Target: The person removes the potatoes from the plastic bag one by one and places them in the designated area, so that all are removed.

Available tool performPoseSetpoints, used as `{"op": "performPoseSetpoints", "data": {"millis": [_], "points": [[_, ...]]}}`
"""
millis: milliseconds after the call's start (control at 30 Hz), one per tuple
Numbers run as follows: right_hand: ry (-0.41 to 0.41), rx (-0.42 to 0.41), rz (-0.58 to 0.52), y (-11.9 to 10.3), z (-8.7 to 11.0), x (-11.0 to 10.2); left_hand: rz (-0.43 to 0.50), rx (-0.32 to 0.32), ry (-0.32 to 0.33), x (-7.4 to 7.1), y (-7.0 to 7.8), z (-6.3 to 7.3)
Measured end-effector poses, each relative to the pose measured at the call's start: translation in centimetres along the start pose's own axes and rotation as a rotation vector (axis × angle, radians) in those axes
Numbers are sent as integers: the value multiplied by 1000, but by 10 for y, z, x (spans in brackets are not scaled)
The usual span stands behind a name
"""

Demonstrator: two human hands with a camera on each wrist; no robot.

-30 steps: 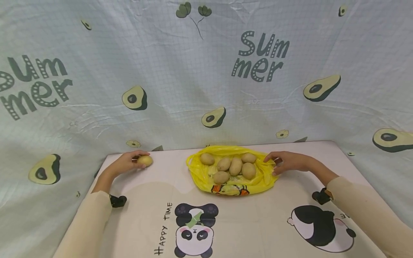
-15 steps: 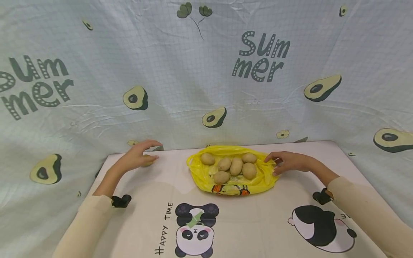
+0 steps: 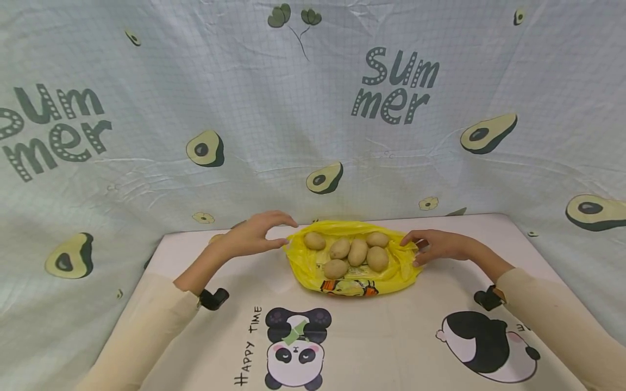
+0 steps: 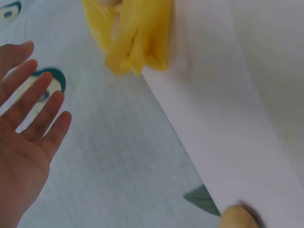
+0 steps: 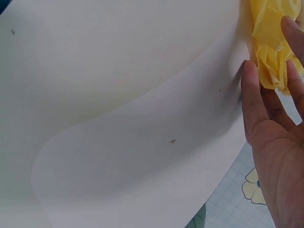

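Note:
A yellow plastic bag (image 3: 303, 274) lies spread on the table, its mouth open, with several potatoes (image 3: 357, 252) inside. At its left edge my left hand (image 3: 251, 233) hovers with fingers extended and thumb apart, holding nothing. A single potato (image 4: 237, 218), partly hidden by this hand in the head view, sits on the table behind it. My right hand (image 3: 440, 244) stays at the bag's right end. Its loosely bent fingers and thumb touch the plastic (image 5: 273, 61) from both sides, spread apart rather than pinched together.
The pale table (image 3: 391, 336) has printed pandas. Behind it hangs a light curtain (image 3: 274, 119) with avocado prints, close to the table's back edge. A small black camera (image 3: 213, 298) is strapped to the left wrist.
My left hand has let go of the single potato at the far left and moved right to the bag's left edge. My right hand and the bag have stayed in place.

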State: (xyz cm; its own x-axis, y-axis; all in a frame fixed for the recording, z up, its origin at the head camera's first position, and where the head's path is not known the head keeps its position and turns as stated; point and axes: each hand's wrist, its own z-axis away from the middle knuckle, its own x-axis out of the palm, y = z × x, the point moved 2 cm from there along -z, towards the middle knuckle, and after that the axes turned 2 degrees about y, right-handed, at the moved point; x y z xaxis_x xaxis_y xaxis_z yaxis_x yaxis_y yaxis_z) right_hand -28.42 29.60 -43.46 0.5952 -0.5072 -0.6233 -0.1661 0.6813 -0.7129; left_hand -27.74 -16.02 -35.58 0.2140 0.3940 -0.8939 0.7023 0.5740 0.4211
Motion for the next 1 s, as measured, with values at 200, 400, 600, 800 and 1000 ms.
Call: {"op": "performPoseSetpoints", "data": {"millis": [200, 400, 600, 800, 1000], "points": [[6, 2, 15, -1, 0, 0, -35, 54, -98, 12, 14, -30], [13, 8, 24, 0, 0, 0, -26, 21, -185, 26, 11, -55], [2, 9, 18, -2, 2, 1, -6, 21, -268, 38, 3, -72], [16, 16, 28, -2, 1, 1, 13, 21, -294, 42, -5, -86], [15, 20, 19, 0, 0, 3, -19, -10, -318, 49, -11, -89]]}}
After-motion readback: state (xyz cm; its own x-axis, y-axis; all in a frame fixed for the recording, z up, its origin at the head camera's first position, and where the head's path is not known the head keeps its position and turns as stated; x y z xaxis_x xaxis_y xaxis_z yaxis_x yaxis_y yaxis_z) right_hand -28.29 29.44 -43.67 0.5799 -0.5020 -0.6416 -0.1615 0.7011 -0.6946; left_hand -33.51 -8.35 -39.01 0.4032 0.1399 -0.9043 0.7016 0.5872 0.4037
